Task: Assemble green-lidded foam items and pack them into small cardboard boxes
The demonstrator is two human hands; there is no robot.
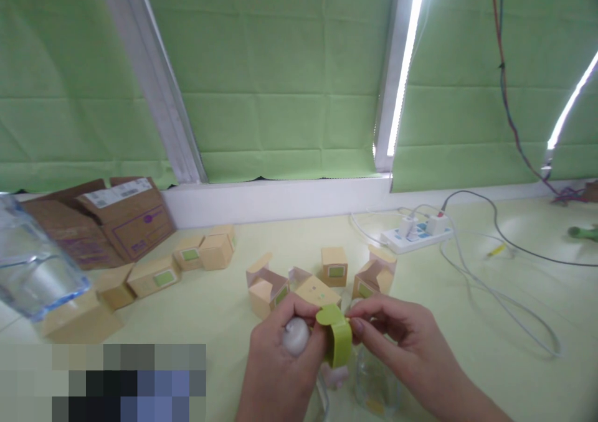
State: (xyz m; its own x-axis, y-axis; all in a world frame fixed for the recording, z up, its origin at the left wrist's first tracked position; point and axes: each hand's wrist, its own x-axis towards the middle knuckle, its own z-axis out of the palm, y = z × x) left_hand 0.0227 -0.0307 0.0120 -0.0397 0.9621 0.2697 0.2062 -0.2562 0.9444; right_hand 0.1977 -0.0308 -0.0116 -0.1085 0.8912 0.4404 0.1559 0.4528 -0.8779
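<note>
My left hand (284, 360) is closed around a smooth white rounded object (296, 336). Its thumb and forefinger also grip a bent yellow-green strip (342, 341) with a rounded flap. The fingertips of my right hand (397, 335) pinch the strip's right side, where a small yellowish bit shows. Below the hands stands a clear container (376, 384) with something yellow at its bottom. A pale pinkish item (335, 375) lies beside it, partly hidden by my left hand. Just beyond my hands are open small cardboard boxes, one on the left (267, 291) and one on the right (375, 272).
A closed small box (333, 266) stands behind the open ones. More small boxes (154, 277) line the left, near a large carton (135, 216) and a clear water container (37, 266). A white power strip (415, 232) trails cables over the right side.
</note>
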